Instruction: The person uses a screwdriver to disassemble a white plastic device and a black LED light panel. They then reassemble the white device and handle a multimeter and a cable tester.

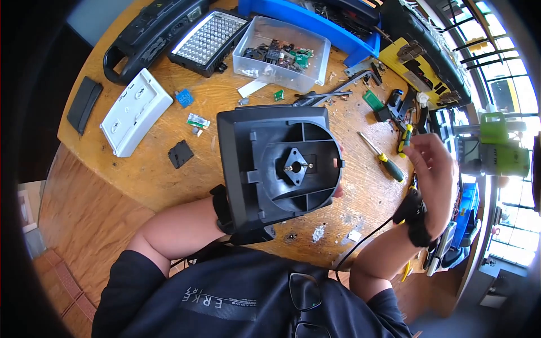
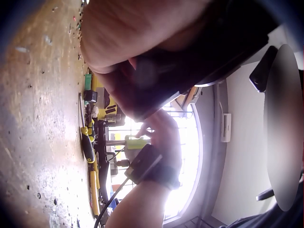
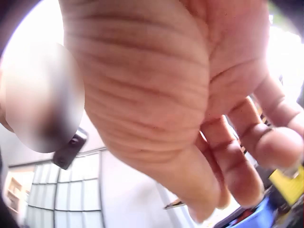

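Note:
A black plastic housing (image 1: 239,169) is held up over the table, its hollow ribbed side facing the head camera. At its middle sits a diamond-shaped plate (image 1: 294,178) with two small brass-coloured screws. My left hand (image 2: 128,40) grips the housing from beneath; in the head view most of it is hidden, with fingertips (image 1: 340,192) showing at the right edge. Off to the right, raised above the table, is my right hand (image 1: 437,172). Its fingers (image 3: 242,183) are loosely bent with nothing between them. In the head view it overlaps a yellow-green handle (image 1: 405,138).
A screwdriver (image 1: 389,167) lies right of the housing. Behind stand a clear bin of parts (image 1: 318,67), a blue tray (image 1: 315,21) and an LED lamp panel (image 1: 208,34). A white plastic cover (image 1: 138,112) and small circuit boards (image 1: 198,121) lie at left. A toolbox (image 1: 420,70) stands back right.

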### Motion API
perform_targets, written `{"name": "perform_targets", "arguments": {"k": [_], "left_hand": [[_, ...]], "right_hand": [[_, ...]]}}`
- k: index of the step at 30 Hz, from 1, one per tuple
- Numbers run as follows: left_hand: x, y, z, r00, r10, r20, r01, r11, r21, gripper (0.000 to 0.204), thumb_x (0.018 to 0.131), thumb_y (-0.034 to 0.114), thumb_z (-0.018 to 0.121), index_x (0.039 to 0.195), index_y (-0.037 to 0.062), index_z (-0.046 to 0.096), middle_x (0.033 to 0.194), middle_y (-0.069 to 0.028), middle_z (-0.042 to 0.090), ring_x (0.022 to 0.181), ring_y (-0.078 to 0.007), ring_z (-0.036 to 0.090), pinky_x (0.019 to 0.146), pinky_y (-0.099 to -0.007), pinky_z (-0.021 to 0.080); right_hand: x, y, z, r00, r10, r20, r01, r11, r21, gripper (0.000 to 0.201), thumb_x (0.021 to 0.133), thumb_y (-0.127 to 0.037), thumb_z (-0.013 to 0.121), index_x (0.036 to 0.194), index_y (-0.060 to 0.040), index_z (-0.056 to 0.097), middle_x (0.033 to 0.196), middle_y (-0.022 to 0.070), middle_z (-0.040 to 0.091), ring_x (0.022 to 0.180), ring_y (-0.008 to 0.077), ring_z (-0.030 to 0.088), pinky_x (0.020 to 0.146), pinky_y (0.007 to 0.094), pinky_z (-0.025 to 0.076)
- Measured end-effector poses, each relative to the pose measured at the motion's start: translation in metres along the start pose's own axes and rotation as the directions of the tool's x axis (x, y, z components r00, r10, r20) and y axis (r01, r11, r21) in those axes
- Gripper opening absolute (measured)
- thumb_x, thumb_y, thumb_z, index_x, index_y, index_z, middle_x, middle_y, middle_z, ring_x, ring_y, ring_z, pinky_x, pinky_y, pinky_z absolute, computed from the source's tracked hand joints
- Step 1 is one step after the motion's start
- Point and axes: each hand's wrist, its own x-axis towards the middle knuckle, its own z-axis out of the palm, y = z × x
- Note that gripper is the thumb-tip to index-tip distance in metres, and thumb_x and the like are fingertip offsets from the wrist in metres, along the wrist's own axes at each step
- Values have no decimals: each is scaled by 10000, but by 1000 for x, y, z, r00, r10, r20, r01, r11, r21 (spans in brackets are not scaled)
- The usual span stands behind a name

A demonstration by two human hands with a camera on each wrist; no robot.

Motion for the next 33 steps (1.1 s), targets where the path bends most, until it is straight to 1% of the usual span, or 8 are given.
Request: {"name": "perform_targets", "arguments": {"k": [4, 7, 18, 21, 24, 26, 29, 33], "left_hand": [[6, 5, -2, 993, -15, 117, 8, 998, 65, 636, 936, 426, 481, 1301, -79, 354, 1087, -281, 579, 1063, -443, 577, 1008, -519, 437], [4, 4, 2, 999, 2, 35, -8, 985, 170, 653, 925, 435, 496, 1304, -77, 349, 1090, -290, 571, 1050, -449, 580, 988, -531, 449], [8, 2, -6, 998, -6, 68, -3, 993, 122, 678, 910, 440, 517, 1320, -70, 334, 1082, -291, 566, 1047, -457, 579, 959, -534, 465], [6, 3, -1, 1000, 16, 11, -18, 961, 274, 679, 908, 441, 519, 1316, -71, 338, 1079, -293, 567, 1050, -457, 578, 959, -533, 464], [6, 2, -3, 999, 14, 38, -21, 985, 173, 671, 909, 437, 518, 1312, -72, 346, 1072, -293, 572, 1045, -457, 581, 957, -533, 466], [5, 4, 0, 1000, -8, 9, 7, 995, 103, 667, 912, 438, 514, 1309, -72, 350, 1072, -292, 576, 1041, -458, 583, 962, -532, 464], [6, 3, -1, 998, 10, 60, -17, 993, 118, 651, 924, 436, 498, 1303, -73, 354, 1078, -289, 577, 1044, -448, 586, 965, -520, 469], [5, 3, 2, 999, 25, 22, -28, 981, 192, 628, 935, 423, 485, 1297, -75, 360, 1082, -287, 578, 1043, -431, 592, 966, -503, 475]], "right_hand": [[3, 86, -6, 962, 223, 157, -198, 967, -160, 277, 692, -85, 780, 906, 10, 631, 708, 57, 606, 626, 131, 545, 587, 277, 422], [3, 126, 0, 925, 279, 258, -265, 960, -89, 339, 640, -97, 823, 908, 4, 642, 710, 46, 609, 646, 135, 549, 595, 285, 420], [19, 118, 20, 809, 302, 504, -284, 952, -114, 293, 657, -174, 836, 862, -33, 681, 737, 15, 631, 650, 100, 543, 600, 274, 422], [21, 111, 23, 830, 257, 495, -203, 966, -161, 251, 653, -140, 822, 848, -32, 707, 706, 55, 629, 637, 152, 564, 599, 300, 435], [21, 108, 23, 852, 227, 472, -146, 969, -201, 204, 669, -120, 798, 829, -34, 704, 719, 58, 632, 640, 157, 566, 610, 303, 442], [20, 103, 20, 910, 66, 410, -65, 998, -17, 185, 702, -103, 768, 846, -21, 687, 720, 58, 631, 647, 152, 565, 632, 305, 451], [14, 84, 5, 958, 57, 280, -117, 972, 204, 163, 768, -62, 704, 882, 26, 627, 752, 54, 632, 729, 114, 575, 702, 268, 450], [6, 55, -10, 991, 31, -128, 27, 902, 431, 140, 867, -44, 637, 989, 3, 586, 854, 33, 630, 807, 110, 599, 763, 240, 449]]}}
